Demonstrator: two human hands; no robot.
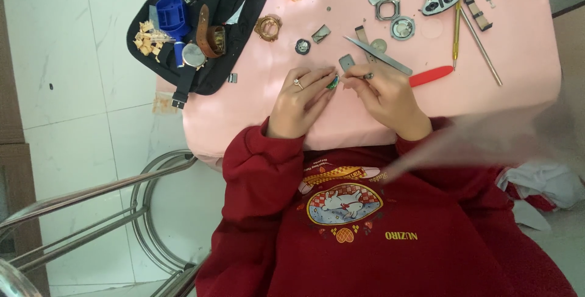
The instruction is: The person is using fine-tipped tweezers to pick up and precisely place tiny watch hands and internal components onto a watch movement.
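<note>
Left hand (300, 103) pinches a small green round part (333, 82) at its fingertips, just above the pink table (256, 108); right hand (384, 97) is closed on a tiny dark piece (368, 75) beside it. One slip and either could drop among the loose watch cases (402, 27), tweezers (378, 55) and red-handled tool (431, 76) nearby, or roll off the edge.

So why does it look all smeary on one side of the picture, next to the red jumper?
In the head view, a pale blurred streak crosses the lower right, over the right sleeve, too smeared to identify. The hands, left hand and right hand, and the tools on the pink table look fairly sharp. Light is soft and even, with faint shadows.
</note>
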